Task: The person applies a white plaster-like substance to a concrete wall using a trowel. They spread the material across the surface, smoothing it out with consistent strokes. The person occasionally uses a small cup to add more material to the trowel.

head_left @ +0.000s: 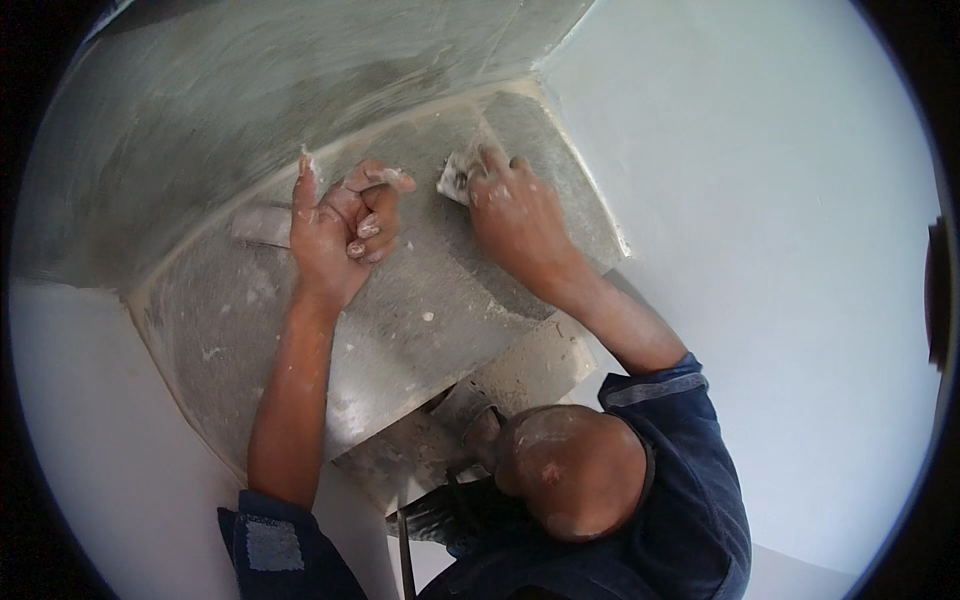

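My right hand (515,205), dusted with white, is closed on a crumpled grey-white rag (456,176). It presses the rag to the grey slab (420,330) near its far right part. My left hand (345,215) is held over the slab's left part, turned partly palm up. Its thumb stands out and its fingers are loosely bent, with nothing visible in them; white paste coats the fingertips. Just left of that hand lies a pale flat block-like piece (262,226), partly hidden behind the wrist.
A grey, smeared wall (230,120) rises behind the slab. Pale smooth walls (760,200) stand at right and left. My bare knee (570,470) is below the slab's front edge, near a dusty lower ledge (540,365). Small white crumbs dot the slab.
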### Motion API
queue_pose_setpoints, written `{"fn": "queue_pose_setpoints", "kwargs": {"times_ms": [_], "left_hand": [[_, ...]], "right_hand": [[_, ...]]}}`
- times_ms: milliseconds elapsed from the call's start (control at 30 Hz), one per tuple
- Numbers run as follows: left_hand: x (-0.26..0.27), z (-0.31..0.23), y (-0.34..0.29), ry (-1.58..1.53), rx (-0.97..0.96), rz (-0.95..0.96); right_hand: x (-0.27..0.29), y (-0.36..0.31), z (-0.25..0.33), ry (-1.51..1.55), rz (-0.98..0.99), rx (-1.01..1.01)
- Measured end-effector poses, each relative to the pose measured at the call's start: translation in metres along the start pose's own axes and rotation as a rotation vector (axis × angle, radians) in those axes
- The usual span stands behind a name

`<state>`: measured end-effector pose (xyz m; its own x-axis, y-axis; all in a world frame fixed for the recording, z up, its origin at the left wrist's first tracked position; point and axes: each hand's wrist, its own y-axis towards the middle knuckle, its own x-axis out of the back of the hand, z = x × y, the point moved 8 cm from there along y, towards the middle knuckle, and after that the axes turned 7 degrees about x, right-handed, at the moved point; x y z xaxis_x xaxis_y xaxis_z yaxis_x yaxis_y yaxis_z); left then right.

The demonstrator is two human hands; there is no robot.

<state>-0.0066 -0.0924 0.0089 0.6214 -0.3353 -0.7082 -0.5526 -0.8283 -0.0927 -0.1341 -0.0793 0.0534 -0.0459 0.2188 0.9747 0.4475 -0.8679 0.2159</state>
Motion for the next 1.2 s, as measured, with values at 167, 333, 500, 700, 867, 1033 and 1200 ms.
{"fn": "queue_pose_setpoints", "kwargs": {"times_ms": [167,333,500,700,867,1033,1200], "left_hand": [[0.004,0.001,0.001,-0.036,-0.02,0.018],[-0.004,-0.002,0.003,-0.007,-0.054,0.058],[-0.003,-0.001,0.0,0.004,-0.054,0.073],[0.0,0.001,0.001,0.054,-0.038,0.091],[-0.001,0.002,0.003,0.069,-0.035,0.077],[-0.001,0.001,0.001,0.089,-0.046,0.028],[0.0,0.006,0.005,0.024,-0.04,0.069]], "right_hand": [[-0.005,0.007,0.019,-0.133,0.046,-0.039],[-0.01,0.024,-0.011,-0.115,0.194,-0.074],[-0.01,0.02,0.013,-0.226,0.058,0.029],[-0.023,0.04,-0.001,-0.174,0.207,-0.011],[-0.022,0.052,-0.017,-0.205,0.143,-0.082],[-0.017,0.051,-0.023,-0.097,0.251,-0.163],[0.003,0.064,-0.075,0.009,0.488,-0.309]]}}
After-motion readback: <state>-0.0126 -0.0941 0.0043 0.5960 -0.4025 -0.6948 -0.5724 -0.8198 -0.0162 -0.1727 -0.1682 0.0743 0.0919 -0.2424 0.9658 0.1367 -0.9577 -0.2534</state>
